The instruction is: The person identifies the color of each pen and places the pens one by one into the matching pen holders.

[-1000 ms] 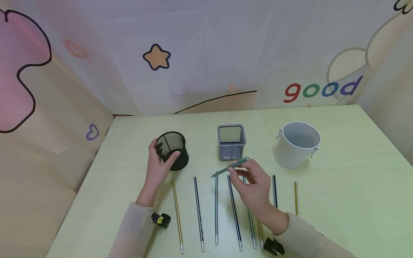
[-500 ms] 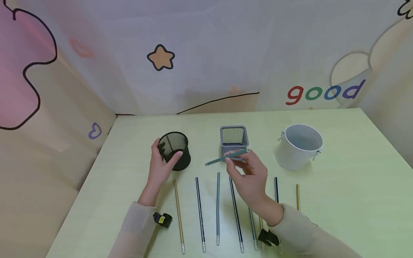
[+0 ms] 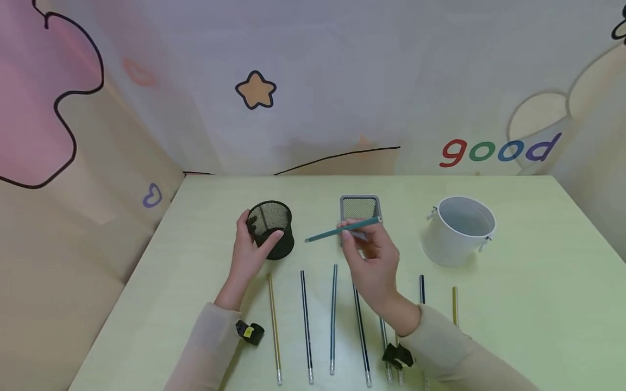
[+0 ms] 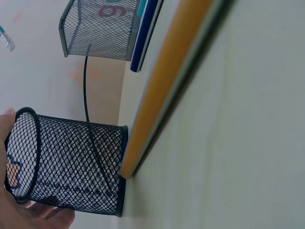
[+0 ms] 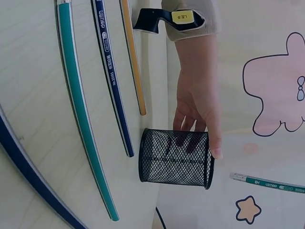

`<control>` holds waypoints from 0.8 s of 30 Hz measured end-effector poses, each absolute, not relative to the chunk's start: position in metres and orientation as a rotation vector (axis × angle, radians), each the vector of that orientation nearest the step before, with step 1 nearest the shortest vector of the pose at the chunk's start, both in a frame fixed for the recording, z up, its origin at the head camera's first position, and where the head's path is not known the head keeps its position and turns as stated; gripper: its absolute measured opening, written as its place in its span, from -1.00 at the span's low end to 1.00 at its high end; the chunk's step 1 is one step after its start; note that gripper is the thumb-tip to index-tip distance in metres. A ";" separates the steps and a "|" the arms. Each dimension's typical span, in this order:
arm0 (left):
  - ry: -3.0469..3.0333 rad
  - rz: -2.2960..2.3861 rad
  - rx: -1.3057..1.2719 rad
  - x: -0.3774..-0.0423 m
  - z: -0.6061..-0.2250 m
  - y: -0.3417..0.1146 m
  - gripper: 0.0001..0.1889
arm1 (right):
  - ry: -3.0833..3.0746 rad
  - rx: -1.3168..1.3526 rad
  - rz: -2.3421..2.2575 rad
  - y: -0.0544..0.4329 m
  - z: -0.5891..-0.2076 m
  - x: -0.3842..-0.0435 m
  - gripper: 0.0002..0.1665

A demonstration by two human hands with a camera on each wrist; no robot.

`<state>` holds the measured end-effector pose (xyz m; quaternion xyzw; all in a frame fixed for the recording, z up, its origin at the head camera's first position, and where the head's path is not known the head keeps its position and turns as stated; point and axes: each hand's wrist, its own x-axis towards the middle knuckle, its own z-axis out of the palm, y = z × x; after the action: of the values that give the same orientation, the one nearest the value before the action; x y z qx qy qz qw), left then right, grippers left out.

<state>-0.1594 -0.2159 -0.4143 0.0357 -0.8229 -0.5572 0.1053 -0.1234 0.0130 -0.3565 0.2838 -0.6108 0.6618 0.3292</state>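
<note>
My left hand (image 3: 248,254) grips the round black mesh pencil cup (image 3: 282,248), thumb over the near rim and fingers around the far side. The cup stands upright on the table, its mouth uncovered. My right hand (image 3: 375,266) pinches a green pencil (image 3: 323,235) between thumb and fingers, above the table. That pencil lies nearly level, its eraser end pointing left toward the cup. In the right wrist view the eraser tip (image 5: 237,176) shows a short way beyond the cup's rim. Behind the right hand, a grey square mesh holder (image 3: 359,207) is partly hidden.
A white bucket (image 3: 452,239) stands at the right. Along the near side lies a row of pencils, among them a yellow one (image 3: 275,331), a dark blue one (image 3: 307,331) and a teal one (image 3: 334,320). My right forearm covers parts of several others.
My right hand has lifted the green pencil and carried it left, from near the row to in front of the square holder. My left hand keeps its grip on the black cup.
</note>
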 end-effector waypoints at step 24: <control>-2.423 -1.604 0.119 -0.159 -0.418 -0.217 -0.03 | -1.556 0.729 1.757 -0.030 -0.358 -0.143 -0.74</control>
<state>-0.1590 -0.2166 -0.4184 0.0406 -0.8275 -0.5478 0.1163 -0.1427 -0.0303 -0.3575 0.2793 -0.5963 0.6737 0.3354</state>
